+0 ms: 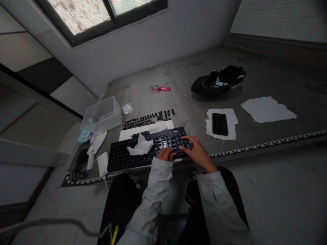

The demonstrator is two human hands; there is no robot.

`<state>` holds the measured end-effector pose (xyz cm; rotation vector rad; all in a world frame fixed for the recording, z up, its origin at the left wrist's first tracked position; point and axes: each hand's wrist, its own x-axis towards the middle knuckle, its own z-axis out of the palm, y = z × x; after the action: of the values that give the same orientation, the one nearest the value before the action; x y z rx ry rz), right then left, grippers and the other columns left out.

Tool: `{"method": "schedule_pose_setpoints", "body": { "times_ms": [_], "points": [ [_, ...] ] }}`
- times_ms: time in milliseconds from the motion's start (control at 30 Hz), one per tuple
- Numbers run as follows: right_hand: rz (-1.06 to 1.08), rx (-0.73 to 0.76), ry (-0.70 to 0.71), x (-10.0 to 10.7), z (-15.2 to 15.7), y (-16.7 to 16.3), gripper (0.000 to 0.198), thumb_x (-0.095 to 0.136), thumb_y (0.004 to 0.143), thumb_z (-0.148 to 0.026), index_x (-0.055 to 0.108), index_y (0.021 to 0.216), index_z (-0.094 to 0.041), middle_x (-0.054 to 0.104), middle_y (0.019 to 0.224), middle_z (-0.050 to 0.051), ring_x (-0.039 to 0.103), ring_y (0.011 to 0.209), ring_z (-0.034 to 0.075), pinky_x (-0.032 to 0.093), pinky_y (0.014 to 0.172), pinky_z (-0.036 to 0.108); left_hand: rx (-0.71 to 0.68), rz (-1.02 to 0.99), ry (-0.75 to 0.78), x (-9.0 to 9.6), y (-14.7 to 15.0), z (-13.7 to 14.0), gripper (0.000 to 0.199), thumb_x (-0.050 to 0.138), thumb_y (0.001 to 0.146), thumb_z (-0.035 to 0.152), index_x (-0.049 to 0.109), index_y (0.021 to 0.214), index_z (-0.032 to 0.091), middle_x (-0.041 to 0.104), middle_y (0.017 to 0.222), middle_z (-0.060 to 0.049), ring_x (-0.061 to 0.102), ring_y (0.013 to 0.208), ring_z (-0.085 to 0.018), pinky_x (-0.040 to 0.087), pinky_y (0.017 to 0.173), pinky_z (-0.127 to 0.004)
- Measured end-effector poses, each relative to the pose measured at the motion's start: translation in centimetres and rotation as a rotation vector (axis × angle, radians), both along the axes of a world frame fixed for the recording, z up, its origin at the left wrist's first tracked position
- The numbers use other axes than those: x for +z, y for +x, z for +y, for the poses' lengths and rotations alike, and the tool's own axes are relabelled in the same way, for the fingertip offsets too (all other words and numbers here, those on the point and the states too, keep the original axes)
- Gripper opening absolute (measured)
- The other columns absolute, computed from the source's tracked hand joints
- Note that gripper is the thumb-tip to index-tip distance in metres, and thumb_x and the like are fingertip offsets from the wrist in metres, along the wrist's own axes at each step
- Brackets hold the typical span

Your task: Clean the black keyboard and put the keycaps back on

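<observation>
A black keyboard lies slanted along the table's near edge, with several keycaps off around its middle and right part. My right hand is over its right end, thumb and fingers apart and touching the number pad. Beside it, my left hand has bent fingers close together on the keyboard's near edge; their tips are partly hidden. A crumpled white tissue rests on the keys left of my hands. Loose black keycaps stand in rows behind the keyboard, next to white paper.
On the left are a clear plastic box, a small packet and a white power strip. A red tool lies farther back. To the right are a phone on paper, another paper sheet and a black cap.
</observation>
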<state>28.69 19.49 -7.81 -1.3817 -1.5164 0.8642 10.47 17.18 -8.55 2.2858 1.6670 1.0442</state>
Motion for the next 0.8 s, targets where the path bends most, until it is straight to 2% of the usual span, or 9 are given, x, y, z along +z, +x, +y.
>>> {"method": "schedule_pose_setpoints", "body": {
  "times_ms": [367,500,633,733,800],
  "points": [
    [0.047,0.046,-0.066,0.3,-0.1,0.1,0.043,0.071,0.072,-0.040,0.062,0.112,-0.027,0.059,0.118,0.006,0.056,0.112,0.023,0.044,0.097,0.040,0.016,0.047,-0.016,-0.8,-0.1,-0.1,0.015,0.062,0.087,0.027,0.073,0.094,0.020,0.074,0.086,-0.007,0.071,0.077,-0.019,0.059,0.072,-0.030],
    [0.088,0.062,-0.105,0.4,-0.1,-0.2,0.044,0.070,0.073,-0.036,0.061,0.114,-0.028,0.064,0.117,0.004,0.060,0.108,0.022,0.046,0.095,0.039,0.000,-0.024,-0.065,-0.4,0.0,0.2,0.012,0.067,0.083,0.025,0.075,0.088,0.019,0.075,0.084,-0.008,0.071,0.076,-0.019,0.059,0.070,-0.031],
    [0.063,0.050,-0.105,0.8,-0.2,-0.4,0.043,0.068,0.074,-0.032,0.059,0.116,-0.028,0.064,0.117,0.004,0.060,0.108,0.023,0.045,0.096,0.040,0.081,-0.156,-0.309,1.2,0.2,1.0,0.008,0.075,0.074,0.025,0.078,0.080,0.020,0.078,0.079,-0.006,0.072,0.072,-0.020,0.059,0.070,-0.033],
    [0.031,0.055,-0.099,1.0,-0.2,-0.5,0.041,0.067,0.075,-0.029,0.059,0.115,-0.028,0.063,0.118,0.004,0.059,0.110,0.023,0.044,0.097,0.040,0.139,-0.266,-0.529,2.7,0.4,1.3,0.011,0.074,0.075,0.027,0.079,0.081,0.020,0.080,0.082,-0.006,0.072,0.077,-0.019,0.057,0.077,-0.032],
    [0.023,0.063,-0.093,1.0,-0.1,-0.5,0.040,0.067,0.075,-0.029,0.059,0.114,-0.028,0.064,0.117,0.004,0.058,0.110,0.023,0.043,0.097,0.040,0.156,-0.323,-0.606,3.5,0.6,1.3,0.011,0.072,0.076,0.028,0.079,0.081,0.020,0.080,0.083,-0.005,0.072,0.078,-0.019,0.056,0.078,-0.030]
  ]
}}
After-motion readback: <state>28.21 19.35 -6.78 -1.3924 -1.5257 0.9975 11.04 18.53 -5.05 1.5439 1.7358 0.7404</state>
